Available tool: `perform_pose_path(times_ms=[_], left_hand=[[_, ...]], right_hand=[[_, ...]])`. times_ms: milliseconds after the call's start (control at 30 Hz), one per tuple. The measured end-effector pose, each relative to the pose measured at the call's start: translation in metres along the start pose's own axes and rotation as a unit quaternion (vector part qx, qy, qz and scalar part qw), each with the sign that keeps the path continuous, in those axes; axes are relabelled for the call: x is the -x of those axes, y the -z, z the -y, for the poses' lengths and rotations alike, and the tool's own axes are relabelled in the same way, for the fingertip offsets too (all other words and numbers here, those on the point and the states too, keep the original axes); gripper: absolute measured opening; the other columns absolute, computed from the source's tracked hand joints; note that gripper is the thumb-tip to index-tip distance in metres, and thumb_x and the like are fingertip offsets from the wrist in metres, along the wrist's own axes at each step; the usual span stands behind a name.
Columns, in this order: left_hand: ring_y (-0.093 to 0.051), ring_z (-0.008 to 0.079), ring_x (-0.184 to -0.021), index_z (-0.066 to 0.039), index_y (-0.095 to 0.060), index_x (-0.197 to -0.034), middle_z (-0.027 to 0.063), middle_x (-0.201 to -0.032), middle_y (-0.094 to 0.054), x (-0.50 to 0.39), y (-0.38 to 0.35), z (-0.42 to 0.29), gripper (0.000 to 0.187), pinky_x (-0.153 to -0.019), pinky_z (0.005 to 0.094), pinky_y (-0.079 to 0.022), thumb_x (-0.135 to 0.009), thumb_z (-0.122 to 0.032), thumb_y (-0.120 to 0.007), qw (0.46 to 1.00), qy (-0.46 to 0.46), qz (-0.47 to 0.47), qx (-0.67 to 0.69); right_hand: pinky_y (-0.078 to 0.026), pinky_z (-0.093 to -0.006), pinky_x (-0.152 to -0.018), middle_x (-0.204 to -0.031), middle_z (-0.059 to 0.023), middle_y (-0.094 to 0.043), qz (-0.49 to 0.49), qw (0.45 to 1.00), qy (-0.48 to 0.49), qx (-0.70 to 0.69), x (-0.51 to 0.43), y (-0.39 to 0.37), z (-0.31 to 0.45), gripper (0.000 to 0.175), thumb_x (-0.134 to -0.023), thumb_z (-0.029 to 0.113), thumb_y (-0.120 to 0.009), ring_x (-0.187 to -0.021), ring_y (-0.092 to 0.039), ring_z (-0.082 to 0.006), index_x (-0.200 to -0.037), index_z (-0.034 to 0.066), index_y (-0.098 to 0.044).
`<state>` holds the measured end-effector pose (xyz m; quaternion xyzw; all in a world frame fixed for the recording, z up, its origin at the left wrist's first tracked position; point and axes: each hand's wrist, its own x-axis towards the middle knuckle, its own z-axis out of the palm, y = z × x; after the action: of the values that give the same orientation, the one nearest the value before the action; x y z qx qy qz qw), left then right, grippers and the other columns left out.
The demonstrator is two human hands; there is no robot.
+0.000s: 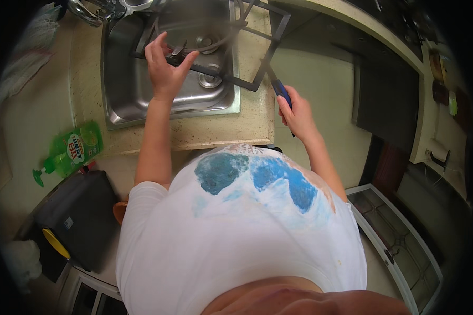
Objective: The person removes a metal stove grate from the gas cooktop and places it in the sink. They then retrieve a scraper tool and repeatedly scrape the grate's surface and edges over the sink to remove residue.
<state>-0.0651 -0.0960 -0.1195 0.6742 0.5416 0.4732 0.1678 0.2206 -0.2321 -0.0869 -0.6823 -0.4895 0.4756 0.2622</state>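
My left hand (164, 71) grips the near edge of a dark metal stove grate (236, 82), thumb and fingers spread around one of its brackets. The grate is tilted above the stainless steel sink (136, 94) and reaches past the counter's right edge. In my right hand (297, 112) is a tool with a blue and black handle (282, 91), perhaps a utility knife or scraper. Its narrow front end meets the grate's right side bar, or nearly so; blur hides the exact contact. Two round metal drain fittings (210, 75) show in the sink under the grate.
A chrome faucet (92, 13) stands at the sink's upper left. On the left are a green pump bottle (77, 147) bearing writing and a black bin (81, 220). The speckled counter's edge (220, 138) is close to my body. A glass-paned door (398, 244) stands at lower right.
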Motion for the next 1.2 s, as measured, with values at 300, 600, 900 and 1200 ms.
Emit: perform_pose_path(times_ms=[300,600,900,1200], left_hand=[[-0.056,0.0205,-0.094,-0.004,-0.031,-0.127,0.0106,-0.125,-0.029,0.010,-0.010,0.036,0.091,-0.078,0.0315,-0.050,-0.060,-0.020,-0.089,0.979,-0.132,0.019,0.152],[-0.058,0.0288,-0.075,-0.004,-0.059,-0.089,0.0102,-0.080,-0.060,-0.004,0.005,0.053,0.047,-0.072,0.0367,-0.047,-0.066,-0.039,-0.081,0.957,-0.150,0.246,-0.035],[-0.053,0.0284,-0.057,-0.007,-0.061,-0.075,0.0051,-0.053,-0.052,-0.012,0.006,0.045,0.042,-0.066,0.0367,-0.043,-0.067,-0.044,-0.078,0.943,-0.145,0.295,-0.054],[-0.057,0.0273,-0.060,-0.008,-0.064,-0.076,0.0042,-0.051,-0.054,-0.009,0.008,0.043,0.047,-0.069,0.0367,-0.043,-0.067,-0.053,-0.074,0.933,-0.122,0.320,-0.107]], right_hand=[[-0.043,-0.0308,-0.049,-0.059,-0.0062,-0.053,-0.045,0.996,-0.071,0.025,0.008,-0.027,0.012,0.021,-0.094,0.019,-0.052,-0.048,-0.050,-0.0139,-0.109,0.0045,-0.053],[-0.036,-0.0249,-0.040,-0.053,0.0004,-0.048,-0.082,0.992,-0.094,-0.034,0.035,-0.064,0.014,0.021,-0.097,0.020,-0.049,-0.041,-0.044,-0.0082,-0.110,0.0039,-0.051],[-0.038,-0.0306,-0.040,-0.056,-0.0049,-0.050,-0.124,0.980,-0.115,-0.109,0.032,-0.095,0.020,0.016,-0.096,0.016,-0.049,-0.042,-0.047,-0.0139,-0.104,0.0023,-0.047],[-0.038,-0.0277,-0.038,-0.056,-0.0020,-0.047,-0.138,0.969,-0.124,-0.162,0.023,-0.120,0.028,0.016,-0.098,0.021,-0.046,-0.041,-0.045,-0.0104,-0.102,0.0049,-0.046]])
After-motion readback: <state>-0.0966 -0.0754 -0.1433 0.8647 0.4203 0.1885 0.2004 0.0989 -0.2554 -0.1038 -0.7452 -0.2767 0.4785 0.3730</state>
